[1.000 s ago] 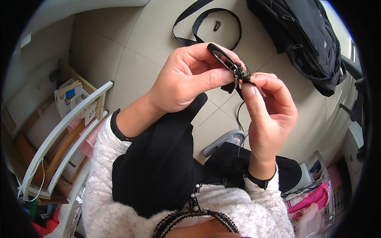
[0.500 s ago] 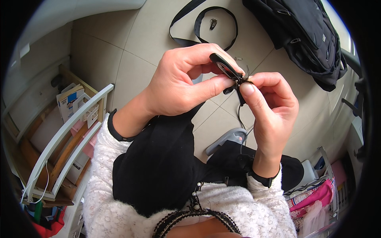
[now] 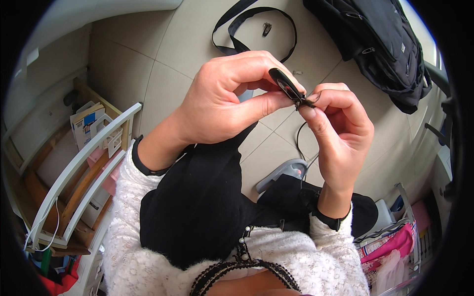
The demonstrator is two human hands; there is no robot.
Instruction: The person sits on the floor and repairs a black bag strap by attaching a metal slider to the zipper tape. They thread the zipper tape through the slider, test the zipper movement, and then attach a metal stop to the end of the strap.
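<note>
Blk backpack [image 3: 377,52] upper R; tiled flr [image 3: 126,74] mid; bks [image 3: 81,127] behind wht rail [image 3: 74,161], L.

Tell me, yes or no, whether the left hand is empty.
No, the left hand pinches a black rounded piece between thumb and fingers.

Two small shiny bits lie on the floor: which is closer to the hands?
The silvery bit, just beyond the left hand. The darker bit is farther off, inside the curve of the black strap.
</note>
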